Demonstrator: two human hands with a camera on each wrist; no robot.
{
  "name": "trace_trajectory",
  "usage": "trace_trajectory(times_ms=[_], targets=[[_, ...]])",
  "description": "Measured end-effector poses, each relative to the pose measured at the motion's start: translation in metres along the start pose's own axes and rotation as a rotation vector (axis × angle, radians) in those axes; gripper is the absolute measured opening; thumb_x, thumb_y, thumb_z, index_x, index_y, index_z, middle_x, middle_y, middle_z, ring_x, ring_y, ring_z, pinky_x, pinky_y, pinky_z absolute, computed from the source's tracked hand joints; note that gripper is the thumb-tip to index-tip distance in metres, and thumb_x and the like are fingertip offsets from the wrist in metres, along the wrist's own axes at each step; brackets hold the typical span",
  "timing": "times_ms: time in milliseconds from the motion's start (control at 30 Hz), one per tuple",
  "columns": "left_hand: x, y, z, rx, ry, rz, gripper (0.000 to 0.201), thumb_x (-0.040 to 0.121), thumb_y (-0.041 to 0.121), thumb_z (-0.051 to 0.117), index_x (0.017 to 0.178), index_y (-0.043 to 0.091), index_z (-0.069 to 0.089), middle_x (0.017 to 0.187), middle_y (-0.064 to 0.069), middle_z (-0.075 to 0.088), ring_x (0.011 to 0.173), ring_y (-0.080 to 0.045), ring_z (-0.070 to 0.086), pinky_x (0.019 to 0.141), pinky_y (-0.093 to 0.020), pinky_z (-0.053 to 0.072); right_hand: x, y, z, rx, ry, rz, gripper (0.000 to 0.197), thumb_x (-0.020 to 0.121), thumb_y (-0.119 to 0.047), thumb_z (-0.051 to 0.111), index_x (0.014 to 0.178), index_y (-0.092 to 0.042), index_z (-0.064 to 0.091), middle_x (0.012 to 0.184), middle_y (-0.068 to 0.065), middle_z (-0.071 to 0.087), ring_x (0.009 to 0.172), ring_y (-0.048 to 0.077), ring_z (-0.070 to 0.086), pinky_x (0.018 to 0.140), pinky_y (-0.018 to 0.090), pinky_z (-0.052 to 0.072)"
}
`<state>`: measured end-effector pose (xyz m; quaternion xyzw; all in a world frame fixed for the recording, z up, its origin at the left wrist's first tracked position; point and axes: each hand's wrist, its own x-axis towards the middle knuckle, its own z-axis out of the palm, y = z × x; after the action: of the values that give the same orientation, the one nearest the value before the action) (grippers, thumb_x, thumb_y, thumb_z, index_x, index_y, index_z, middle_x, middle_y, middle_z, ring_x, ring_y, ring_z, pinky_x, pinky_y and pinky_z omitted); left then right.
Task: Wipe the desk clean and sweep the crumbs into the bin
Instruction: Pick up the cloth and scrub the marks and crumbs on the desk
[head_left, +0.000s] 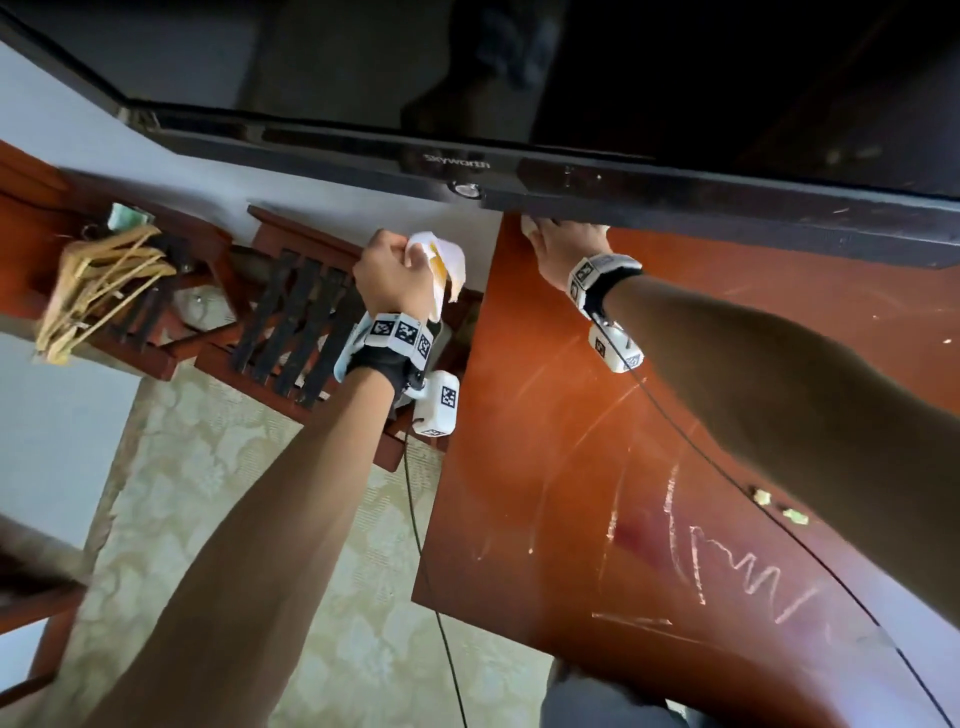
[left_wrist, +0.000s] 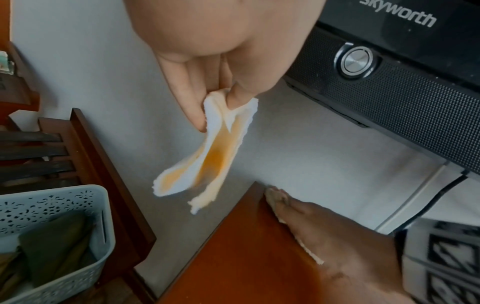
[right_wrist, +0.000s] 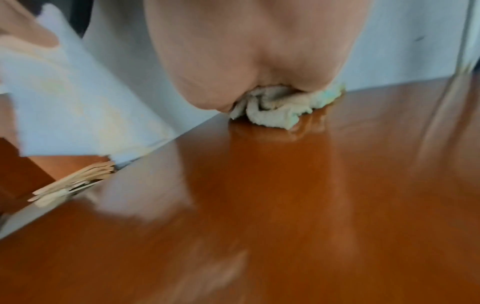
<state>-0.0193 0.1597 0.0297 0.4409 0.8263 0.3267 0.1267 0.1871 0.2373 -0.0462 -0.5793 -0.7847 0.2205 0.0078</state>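
The left hand (head_left: 393, 273) is up in the air, past the left edge of the desk (head_left: 597, 467). Its fingers (left_wrist: 187, 98) pinch a white tissue (left_wrist: 207, 156) with an orange stain down its middle. The tissue hangs loose from the fingertips and touches nothing else. Below it, on the floor side, is a pale blue bin (left_wrist: 64, 236) with a lacy pattern of holes. Something dark green sits in it.

The right hand (head_left: 566, 249) is at the far left corner of the desk, close under the TV (head_left: 571, 104). It presses a crumpled rag (right_wrist: 280, 109) down on the shiny brown wood, right by the wall. The fingers are mostly hidden under the palm, so I cannot tell if they are bent round the rag or flat on it.

The desk top has white chalk scribbles (head_left: 737, 571) on the near part. Two small pale crumbs (head_left: 779, 506) lie by the right arm, far from the rag.

To the left of the desk is a dark slatted rack (head_left: 296, 322). Past that, a bunch of wooden hangers (head_left: 98, 286) sits on a brown shelf. The floor (head_left: 260, 519) has a pale leafy pattern
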Motion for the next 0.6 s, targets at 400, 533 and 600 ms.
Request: trace_trajectory(times_ms=[400,533,600], targets=[[0.019,0.054,0.027,0.097,-0.067,0.008,0.023,0.092,0.017,0.063,0.096,-0.001,0.076,0.098,-0.018,0.076,0.093,-0.032,0.071,0.074,-0.029,0.047,-0.12,0.02,0.034,-0.18,-0.146,-0.349,0.058,0.105,-0.042,0.025,0.158,-0.031,0.007,0.166,-0.008,0.0,0.152,0.02,-0.005,0.124,0.048,0.005],[-0.02,0.042,0.041,0.187,-0.154,0.323,0.019,0.098,0.02,0.058,0.101,0.006,0.071,0.093,-0.014,0.073,0.084,-0.031,0.068,0.068,-0.034,0.044,-0.087,0.068,-0.001,-0.113,-0.104,-0.046,0.058,0.103,-0.04,0.015,0.158,-0.029,0.003,0.166,-0.006,-0.001,0.153,0.022,-0.005,0.123,0.05,0.005],[-0.045,0.029,0.047,0.255,-0.306,0.548,0.016,0.099,0.021,0.058,0.103,0.01,0.069,0.092,-0.011,0.071,0.081,-0.03,0.066,0.065,-0.035,0.047,-0.091,0.066,0.0,-0.102,-0.101,0.008,0.059,0.102,-0.041,0.013,0.158,-0.029,0.002,0.166,-0.005,-0.002,0.153,0.023,-0.006,0.123,0.051,0.003]])
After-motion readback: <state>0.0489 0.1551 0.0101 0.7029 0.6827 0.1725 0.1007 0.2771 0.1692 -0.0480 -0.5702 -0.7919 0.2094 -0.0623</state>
